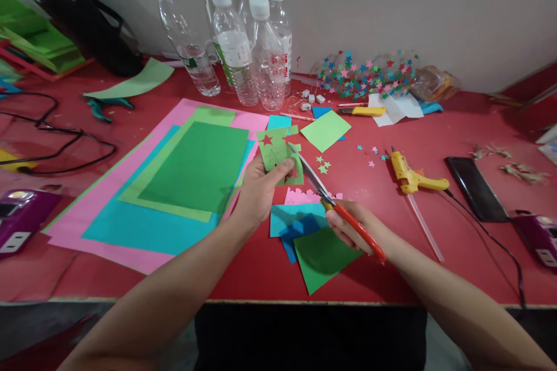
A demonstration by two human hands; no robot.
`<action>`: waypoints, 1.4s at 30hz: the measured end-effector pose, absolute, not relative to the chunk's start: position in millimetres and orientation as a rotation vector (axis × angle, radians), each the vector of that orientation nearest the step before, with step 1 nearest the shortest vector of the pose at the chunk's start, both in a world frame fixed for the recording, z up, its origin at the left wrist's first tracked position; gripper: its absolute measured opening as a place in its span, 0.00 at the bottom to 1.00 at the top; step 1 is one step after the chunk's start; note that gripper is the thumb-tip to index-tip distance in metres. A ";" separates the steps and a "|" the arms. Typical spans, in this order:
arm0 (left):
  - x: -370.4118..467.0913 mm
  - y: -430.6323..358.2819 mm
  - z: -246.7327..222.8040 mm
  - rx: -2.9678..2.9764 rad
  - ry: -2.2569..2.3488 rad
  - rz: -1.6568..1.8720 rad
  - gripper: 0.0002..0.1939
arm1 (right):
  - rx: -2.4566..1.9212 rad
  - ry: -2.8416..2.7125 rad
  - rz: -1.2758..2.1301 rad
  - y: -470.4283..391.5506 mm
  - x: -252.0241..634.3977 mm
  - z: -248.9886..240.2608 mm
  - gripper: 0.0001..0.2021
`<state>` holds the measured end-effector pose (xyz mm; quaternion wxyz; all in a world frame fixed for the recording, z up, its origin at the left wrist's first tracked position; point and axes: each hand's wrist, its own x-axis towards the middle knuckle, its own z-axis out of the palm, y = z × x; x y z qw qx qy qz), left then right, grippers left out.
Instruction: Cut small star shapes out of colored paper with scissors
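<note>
My left hand (261,185) pinches a small light green sheet of paper (270,153) between thumb and fingers. Star-shaped holes in the sheet show red, and a pencilled star outline is visible on it. In my right hand (354,223) is a pair of scissors (315,179) with red handles, the blades reaching the sheet's right side. Whether the blades are parted is hard to make out. Just right of the sheet lie several cut green stars (322,165). Below the hands are a pink scrap with a notched edge (300,196), a blue piece (282,220) and a dark green piece (326,252).
Large coloured sheets (195,168) lie stacked at left. Several plastic bottles (235,52) stand by the wall, beside a star-covered bottle (365,75) on its side. A yellow cutter (368,111), a yellow glue gun (411,177) with its cord, and a phone (476,188) are at right.
</note>
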<state>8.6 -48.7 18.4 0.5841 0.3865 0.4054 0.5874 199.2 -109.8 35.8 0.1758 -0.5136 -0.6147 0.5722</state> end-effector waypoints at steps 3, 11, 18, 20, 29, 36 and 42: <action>9.2 -47.7 15.6 0.899 0.942 1.377 0.07 | -1.494 -1.774 1.579 -109.1 197.2 35.0 0.20; 10.6 -45.8 18.2 0.929 0.931 1.403 0.07 | -1.442 -1.748 1.577 -108.9 193.8 34.0 0.20; 16.5 -34.6 22.5 1.039 0.982 1.371 0.09 | -1.534 -1.661 1.592 -103.7 197.1 33.9 0.23; 20.9 -31.3 25.4 1.046 0.987 1.361 0.10 | -1.535 -1.622 1.595 -101.7 200.0 32.2 0.24; 28.4 -28.9 31.1 0.973 0.960 1.374 0.09 | -1.474 -1.626 1.538 -101.6 206.2 35.9 0.26; 22.7 -31.8 22.6 0.929 0.953 1.321 0.08 | -1.479 -1.592 1.599 -98.8 205.9 24.9 0.26; 19.2 -32.0 18.1 0.856 0.954 1.289 0.08 | -1.483 -1.691 1.526 -97.7 207.5 31.3 0.25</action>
